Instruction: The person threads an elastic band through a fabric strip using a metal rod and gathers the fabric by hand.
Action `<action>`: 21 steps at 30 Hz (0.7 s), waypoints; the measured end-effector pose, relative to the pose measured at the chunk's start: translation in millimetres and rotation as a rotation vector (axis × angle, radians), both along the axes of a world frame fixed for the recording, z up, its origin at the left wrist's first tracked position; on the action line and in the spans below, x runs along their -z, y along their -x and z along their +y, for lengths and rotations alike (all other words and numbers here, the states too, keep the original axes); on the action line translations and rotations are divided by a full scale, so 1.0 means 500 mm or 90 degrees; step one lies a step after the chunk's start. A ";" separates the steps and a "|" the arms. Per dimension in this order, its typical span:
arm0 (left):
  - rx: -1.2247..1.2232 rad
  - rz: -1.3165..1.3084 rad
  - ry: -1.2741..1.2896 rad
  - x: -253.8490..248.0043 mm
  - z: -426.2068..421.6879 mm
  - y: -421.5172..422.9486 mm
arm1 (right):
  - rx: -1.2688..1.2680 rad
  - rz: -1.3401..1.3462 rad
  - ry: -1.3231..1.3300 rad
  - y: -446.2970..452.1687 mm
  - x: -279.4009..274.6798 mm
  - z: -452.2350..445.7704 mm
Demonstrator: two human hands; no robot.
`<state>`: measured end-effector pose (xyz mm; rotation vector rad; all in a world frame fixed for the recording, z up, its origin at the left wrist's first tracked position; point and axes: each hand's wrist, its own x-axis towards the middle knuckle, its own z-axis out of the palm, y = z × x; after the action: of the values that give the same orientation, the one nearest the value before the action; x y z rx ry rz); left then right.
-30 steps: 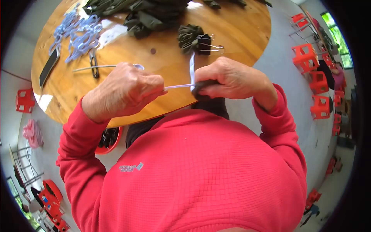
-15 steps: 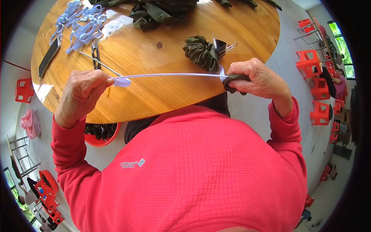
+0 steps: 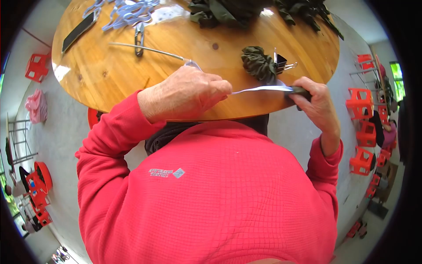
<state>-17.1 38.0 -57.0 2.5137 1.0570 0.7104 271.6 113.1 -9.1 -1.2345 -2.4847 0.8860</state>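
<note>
The white band (image 3: 263, 88) stretches between the 2 hands, above the near part of the table (image 3: 96, 83). The left hand (image 3: 187, 93) is closed on 1 end, its fingertips mostly hidden. The right hand (image 3: 318, 103) grips dark cloth (image 3: 301, 93) between thumb and fingers; how the band meets it is unclear. Just beyond sits a gathered green bundle (image 3: 257, 64) with a black clip (image 3: 281, 60). A thin rod (image 3: 151, 50) crosses a large pin (image 3: 139, 42). The top edge cuts off the green fabric (image 3: 228, 12).
</note>
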 end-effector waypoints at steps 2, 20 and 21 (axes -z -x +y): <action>-0.028 -0.035 0.006 -0.010 -0.006 0.012 | 0.030 -0.008 -0.066 -0.014 0.000 0.010; -0.311 0.218 -0.213 0.022 0.024 0.119 | 0.013 -0.040 -0.405 -0.019 0.023 -0.008; -0.321 0.252 -0.212 0.029 0.029 0.122 | 0.002 -0.027 -0.394 -0.015 0.024 -0.011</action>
<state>-78.0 52.3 -71.4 2.7590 1.8970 0.5545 279.0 107.5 -20.9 -1.0338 -2.4909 0.0568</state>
